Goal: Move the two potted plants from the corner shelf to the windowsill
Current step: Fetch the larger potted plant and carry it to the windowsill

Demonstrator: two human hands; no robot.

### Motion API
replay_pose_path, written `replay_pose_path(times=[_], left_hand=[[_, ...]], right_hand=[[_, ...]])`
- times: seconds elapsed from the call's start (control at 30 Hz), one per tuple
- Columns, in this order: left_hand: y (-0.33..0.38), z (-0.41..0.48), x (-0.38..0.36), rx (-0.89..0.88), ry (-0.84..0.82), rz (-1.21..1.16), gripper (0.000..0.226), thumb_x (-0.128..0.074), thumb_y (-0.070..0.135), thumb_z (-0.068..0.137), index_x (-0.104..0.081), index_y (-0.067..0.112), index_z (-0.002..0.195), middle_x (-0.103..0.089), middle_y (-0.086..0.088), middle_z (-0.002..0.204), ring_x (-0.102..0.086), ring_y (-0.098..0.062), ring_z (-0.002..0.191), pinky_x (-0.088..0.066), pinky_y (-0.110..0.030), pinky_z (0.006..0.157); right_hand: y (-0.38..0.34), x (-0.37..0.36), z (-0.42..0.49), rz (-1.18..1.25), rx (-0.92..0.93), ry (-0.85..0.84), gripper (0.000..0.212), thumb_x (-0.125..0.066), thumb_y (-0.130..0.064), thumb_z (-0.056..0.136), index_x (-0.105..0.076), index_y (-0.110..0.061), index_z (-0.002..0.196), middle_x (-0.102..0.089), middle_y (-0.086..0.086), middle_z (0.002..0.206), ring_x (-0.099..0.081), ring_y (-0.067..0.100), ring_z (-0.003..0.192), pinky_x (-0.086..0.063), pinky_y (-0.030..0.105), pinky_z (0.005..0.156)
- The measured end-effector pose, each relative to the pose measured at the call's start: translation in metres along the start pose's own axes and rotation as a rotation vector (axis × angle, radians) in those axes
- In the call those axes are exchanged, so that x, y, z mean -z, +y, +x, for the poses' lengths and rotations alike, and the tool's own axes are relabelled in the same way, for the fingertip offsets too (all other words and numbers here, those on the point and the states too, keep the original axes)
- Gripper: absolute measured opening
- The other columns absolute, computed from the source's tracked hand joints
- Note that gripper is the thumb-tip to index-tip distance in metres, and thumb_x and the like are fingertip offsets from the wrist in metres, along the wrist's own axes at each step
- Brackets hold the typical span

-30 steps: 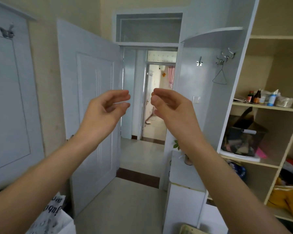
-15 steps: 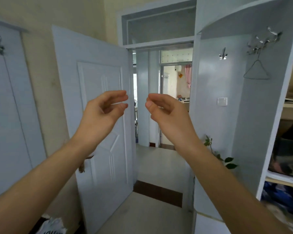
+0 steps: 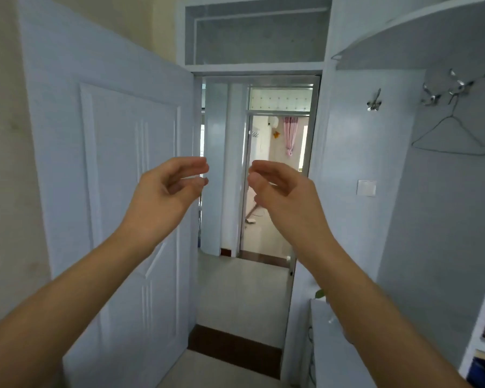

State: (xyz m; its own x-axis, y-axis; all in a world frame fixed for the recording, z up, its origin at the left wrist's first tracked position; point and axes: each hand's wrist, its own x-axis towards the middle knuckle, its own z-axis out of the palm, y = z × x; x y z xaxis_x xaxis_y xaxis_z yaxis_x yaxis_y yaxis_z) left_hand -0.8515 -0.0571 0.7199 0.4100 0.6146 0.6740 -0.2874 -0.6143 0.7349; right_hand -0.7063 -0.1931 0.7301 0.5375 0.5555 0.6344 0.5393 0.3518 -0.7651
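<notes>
The open door (image 3: 109,191) is the largest thing here and serves as the landmark: a pale panelled leaf swung inward. Right of the door is the doorway, giving onto a hall and a farther bright room. Right of that again stands a pale wardrobe unit (image 3: 445,219), with a curved upper shelf (image 3: 403,32), metal hooks (image 3: 374,103) and a bare wire hanger (image 3: 450,137) on its side panel, and a wall switch (image 3: 366,187) lower down.

Both arms are raised in front of the doorway. The left hand (image 3: 165,197) overlaps the door's free edge; the right hand (image 3: 286,197) is just beyond it, before the opening. The hands are apart, each with fingers loosely curled toward the thumb, and neither holds anything.

Of the potted plants, only a scrap of green leaf (image 3: 319,294) shows, far right of the door and low, at the near end of a low white ledge (image 3: 328,345) at the foot of the wardrobe. The right forearm covers the rest, so pot and stem direction cannot be told. No windowsill is in view.

The plant lies below and to the right of both hands, nearer the right one. The coming move likely calls for lowering the hands toward that ledge.
</notes>
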Motion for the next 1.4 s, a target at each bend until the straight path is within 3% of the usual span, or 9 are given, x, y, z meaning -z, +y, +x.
replay_pose_path(times=[0.27,0.6,0.93,1.4], left_hand=[[-0.096,0.095,-0.034,0.031,-0.096,-0.077,0.031,-0.063,0.008,0.097,-0.07,0.023,0.123,-0.074,0.006,0.122,-0.072,-0.014,0.112,-0.052,-0.047,0.106],[-0.177,0.192,-0.104,0.028,-0.135,-0.044,0.033,-0.06,0.003,0.097,-0.069,0.019,0.124,-0.074,0.004,0.122,-0.072,-0.013,0.111,-0.053,-0.047,0.105],[-0.236,0.279,-0.179,0.009,-0.162,0.033,0.033,-0.061,0.01,0.097,-0.066,0.028,0.125,-0.072,0.009,0.125,-0.071,-0.01,0.112,-0.052,-0.046,0.106],[-0.369,0.438,-0.237,-0.057,-0.24,-0.135,0.033,-0.063,0.013,0.096,-0.067,0.031,0.124,-0.072,0.017,0.121,-0.07,-0.002,0.111,-0.053,-0.039,0.105]], right_hand=[[0.062,-0.012,0.085,-0.081,-0.046,0.094,0.032,-0.068,-0.025,0.095,-0.069,-0.022,0.126,-0.072,-0.01,0.121,-0.068,0.001,0.107,-0.055,0.03,0.101],[0.168,0.014,0.185,-0.052,-0.053,0.143,0.032,-0.069,-0.025,0.094,-0.069,-0.022,0.126,-0.073,-0.008,0.122,-0.066,0.004,0.115,-0.053,0.034,0.104],[0.251,0.057,0.286,-0.033,-0.053,0.159,0.032,-0.07,-0.027,0.093,-0.069,-0.024,0.124,-0.073,-0.011,0.12,-0.069,-0.001,0.105,-0.056,0.032,0.101],[0.364,0.037,0.427,-0.159,-0.055,0.254,0.026,-0.07,-0.026,0.093,-0.071,-0.028,0.119,-0.075,-0.011,0.116,-0.07,0.001,0.106,-0.056,0.036,0.101]])
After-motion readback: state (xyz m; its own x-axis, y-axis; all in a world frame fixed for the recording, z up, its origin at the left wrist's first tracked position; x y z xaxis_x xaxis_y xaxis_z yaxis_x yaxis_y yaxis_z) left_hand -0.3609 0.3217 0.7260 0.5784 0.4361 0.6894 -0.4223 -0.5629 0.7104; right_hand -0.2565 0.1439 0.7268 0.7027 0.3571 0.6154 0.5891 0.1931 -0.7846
